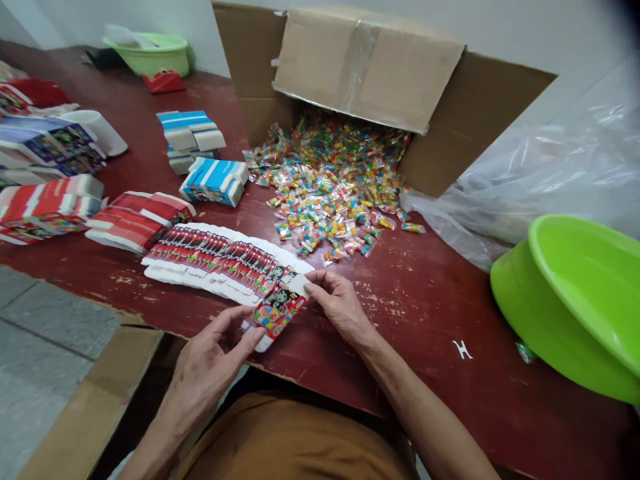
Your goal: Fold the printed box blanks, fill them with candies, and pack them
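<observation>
Brown shirt [300, 437] of mine up close, then both hands on one little red carton [278, 308] near the table's [400, 360] near edge. My left hand [207, 357] has the near end pinched thumb-to-fingers, and my right hand [341, 308] is pinching the white flap at the far end. Fanned row of cartons [210, 260] runs off to the left. Farther out, colourful wrapped packets [330, 200] spill from a big cardboard box [370, 73]; green tub [560, 313] on the right.
</observation>
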`<state>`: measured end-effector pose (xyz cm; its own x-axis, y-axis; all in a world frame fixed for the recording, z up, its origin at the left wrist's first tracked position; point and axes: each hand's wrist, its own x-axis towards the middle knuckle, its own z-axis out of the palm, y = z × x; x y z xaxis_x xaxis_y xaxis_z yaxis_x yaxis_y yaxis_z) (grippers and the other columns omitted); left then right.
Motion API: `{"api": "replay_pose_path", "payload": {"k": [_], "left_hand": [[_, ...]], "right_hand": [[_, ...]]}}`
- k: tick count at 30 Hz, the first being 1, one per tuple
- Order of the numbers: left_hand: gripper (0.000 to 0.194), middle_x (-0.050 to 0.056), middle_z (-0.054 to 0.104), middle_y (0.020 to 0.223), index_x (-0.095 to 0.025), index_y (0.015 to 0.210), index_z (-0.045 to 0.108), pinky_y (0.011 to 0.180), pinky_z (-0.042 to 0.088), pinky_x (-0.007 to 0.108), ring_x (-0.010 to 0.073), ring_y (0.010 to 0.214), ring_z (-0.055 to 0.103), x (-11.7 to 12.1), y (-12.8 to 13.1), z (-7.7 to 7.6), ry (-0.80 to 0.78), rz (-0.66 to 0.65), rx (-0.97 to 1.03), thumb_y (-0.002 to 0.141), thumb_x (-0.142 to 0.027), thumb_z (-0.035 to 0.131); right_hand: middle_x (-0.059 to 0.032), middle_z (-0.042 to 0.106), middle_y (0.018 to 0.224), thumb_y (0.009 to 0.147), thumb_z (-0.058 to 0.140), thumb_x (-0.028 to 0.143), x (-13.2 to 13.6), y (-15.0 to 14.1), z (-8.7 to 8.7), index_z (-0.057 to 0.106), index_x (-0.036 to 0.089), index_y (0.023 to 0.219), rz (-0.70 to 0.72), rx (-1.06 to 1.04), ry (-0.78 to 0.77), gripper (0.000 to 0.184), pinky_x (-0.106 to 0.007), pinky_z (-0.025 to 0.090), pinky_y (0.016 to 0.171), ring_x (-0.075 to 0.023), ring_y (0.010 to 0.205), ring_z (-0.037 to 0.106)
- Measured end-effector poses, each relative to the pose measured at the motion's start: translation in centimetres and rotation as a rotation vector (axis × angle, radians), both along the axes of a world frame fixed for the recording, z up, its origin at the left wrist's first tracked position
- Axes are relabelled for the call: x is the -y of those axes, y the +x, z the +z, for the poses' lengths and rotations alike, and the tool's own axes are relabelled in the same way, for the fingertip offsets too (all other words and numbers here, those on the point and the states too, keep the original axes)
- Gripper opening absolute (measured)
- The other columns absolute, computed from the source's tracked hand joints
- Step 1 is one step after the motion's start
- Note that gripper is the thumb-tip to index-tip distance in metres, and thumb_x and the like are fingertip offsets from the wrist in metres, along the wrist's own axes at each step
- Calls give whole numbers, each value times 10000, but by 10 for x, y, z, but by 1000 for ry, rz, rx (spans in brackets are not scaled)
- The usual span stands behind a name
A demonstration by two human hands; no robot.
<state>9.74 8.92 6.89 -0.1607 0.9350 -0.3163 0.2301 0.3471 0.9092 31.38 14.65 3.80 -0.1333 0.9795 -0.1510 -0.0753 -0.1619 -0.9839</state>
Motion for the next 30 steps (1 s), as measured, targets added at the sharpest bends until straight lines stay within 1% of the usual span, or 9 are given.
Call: {"api": "replay_pose_path", "payload": {"k": [2, 5, 9, 14, 18, 22, 24, 27, 30], "left_hand": [[438, 38, 740, 812, -217, 976, 756, 667, 505, 267, 210, 736, 649, 1, 2, 10, -19, -99, 57, 631, -462, 871], [541, 96, 762, 952, -190, 1075, 739, 782, 547, 341, 275, 879, 695, 1, 12, 15, -170, -382, 477, 644, -495, 856], [561, 114, 754, 838, -152, 1046, 739, 663, 539, 319, 254, 736, 707, 7, 28, 5, -348, -590, 816, 620, -491, 873], [523, 101, 764, 794, -160, 980, 727, 635, 550, 297, 242, 710, 724, 11, 36, 5, -323, -496, 845, 565, -410, 924], [323, 48, 730, 640, -158, 823, 710, 581, 554, 284, 196, 564, 698, 8, 38, 14, -360, -378, 747, 627, -333, 897], [271, 36, 707, 600, -153, 799, 685, 525, 552, 272, 172, 501, 662, 5, 44, 13, -257, -285, 677, 687, -323, 864], [272, 32, 704, 608, -149, 827, 681, 518, 560, 273, 163, 493, 653, 3, 48, 8, -251, -257, 665, 697, -307, 861], [337, 34, 729, 688, -155, 955, 681, 562, 578, 275, 174, 565, 686, 1, 53, 0, -247, -245, 690, 713, -313, 856], [429, 54, 765, 857, -156, 1095, 655, 686, 587, 252, 181, 740, 724, 0, 55, -8, -159, -244, 626, 734, -290, 845]], "right_hand": [[0, 703, 822, 794, 716, 361, 4, 3, 11, 695, 173, 907, 97, -42, 29, 220, -241, 502, 673, -118, 702, 601], [7, 693, 822, 827, 711, 362, 11, 5, 29, 703, 185, 932, 246, -97, 48, 206, -238, 505, 679, -113, 708, 597], [21, 640, 760, 867, 682, 363, 20, 1, 42, 692, 201, 956, 335, -136, 52, 185, -226, 478, 632, -97, 652, 561], [49, 593, 674, 916, 637, 395, 25, 0, 44, 640, 226, 1098, 356, -216, -44, 249, -208, 437, 508, -83, 518, 529], [-19, 666, 998, 884, 678, 388, 27, 4, 44, 637, 234, 1138, 242, -183, 59, 300, -266, 529, 777, -116, 823, 630], [-45, 623, 1189, 812, 758, 337, 32, 6, 37, 543, 273, 1304, 258, -94, 114, 541, -273, 538, 765, -123, 861, 614], [-45, 628, 1161, 779, 778, 289, 35, 3, 33, 515, 272, 1325, 264, -100, 65, 606, -255, 541, 698, -118, 813, 618], [-13, 651, 967, 774, 755, 275, 36, -3, 29, 563, 231, 1219, 203, -157, -60, 487, -216, 492, 533, -92, 635, 589], [10, 651, 874, 727, 780, 237, 33, -6, 28, 600, 212, 1104, 50, -181, -64, 419, -213, 503, 578, -102, 678, 614]]}}
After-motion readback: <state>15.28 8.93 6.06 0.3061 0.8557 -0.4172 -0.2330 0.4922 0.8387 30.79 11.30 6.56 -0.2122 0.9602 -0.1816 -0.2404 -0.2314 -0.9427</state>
